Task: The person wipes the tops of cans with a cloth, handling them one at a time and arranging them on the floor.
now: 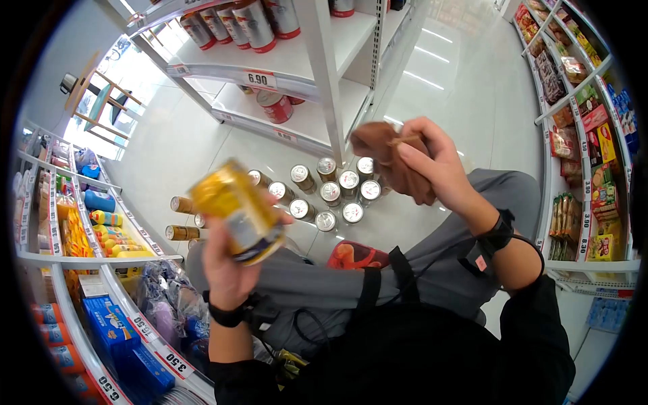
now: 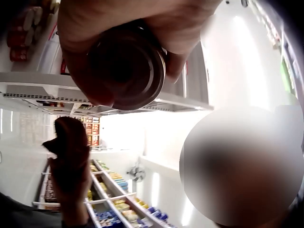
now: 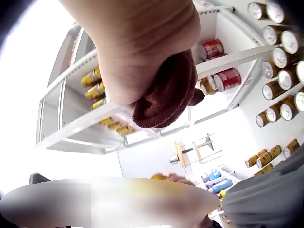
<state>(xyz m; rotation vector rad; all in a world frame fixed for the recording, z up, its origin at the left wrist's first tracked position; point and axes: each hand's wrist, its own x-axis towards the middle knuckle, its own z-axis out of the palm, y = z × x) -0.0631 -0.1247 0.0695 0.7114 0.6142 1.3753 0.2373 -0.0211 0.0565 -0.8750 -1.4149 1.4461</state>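
In the head view my left hand point(image 1: 226, 266) grips a yellow-gold can point(image 1: 237, 209), raised and tilted in front of my left leg. Its round base end point(image 2: 130, 71) faces the left wrist camera, with fingers and thumb around its side. My right hand point(image 1: 437, 162) pinches a bunched brown cloth point(image 1: 408, 174) beside the shelf post, well apart from the can. Close up in the right wrist view, folds of this cloth point(image 3: 164, 99) hang out of my fist. Several gold cans point(image 1: 330, 193) with silver tops stand grouped on the floor below my hands.
A white shelf unit point(image 1: 290, 84) stands ahead, holding silver-and-red cans point(image 1: 253, 27) above and red cans point(image 1: 275, 106) below. More gold cans point(image 1: 182, 233) lie at left on the floor. A red item point(image 1: 356, 255) sits before my lap. Stocked shelves flank both sides.
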